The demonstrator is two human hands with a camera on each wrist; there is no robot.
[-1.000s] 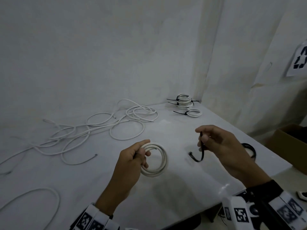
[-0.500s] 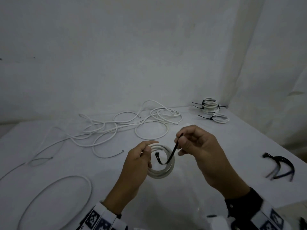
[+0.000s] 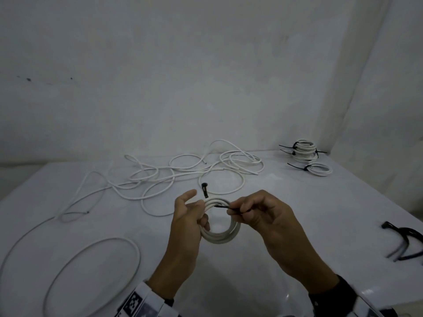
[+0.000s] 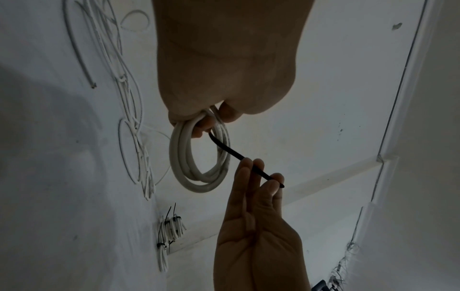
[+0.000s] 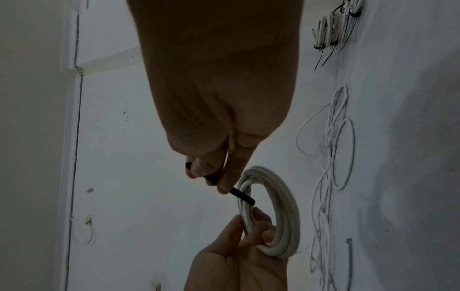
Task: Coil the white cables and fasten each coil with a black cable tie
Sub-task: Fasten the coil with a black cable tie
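My left hand [image 3: 194, 213] grips a white cable coil [image 3: 225, 235] above the table, fingers curled round its left side; in the left wrist view the coil [image 4: 189, 171] hangs below the fingers. My right hand [image 3: 242, 210] pinches a black cable tie [image 3: 223, 206] that passes through the coil's top. The tie's head end [image 3: 204, 188] sticks up behind the coil. The right wrist view shows the tie [image 5: 242, 196] running from my fingertips [image 5: 225, 187] into the coil [image 5: 281, 212], and my left hand [image 5: 251, 234] round the coil.
Loose white cables [image 3: 183, 172] sprawl across the back of the white table [image 3: 320, 213], and one cable loop [image 3: 91, 266] lies front left. Tied coils [image 3: 305, 151] are stacked at the back right corner. Spare black ties [image 3: 405, 239] lie at the right edge.
My right hand has come down and threaded the tie through the coil. The tie now lies nearly level, its head end sticking up behind the coil. The view has swung left.
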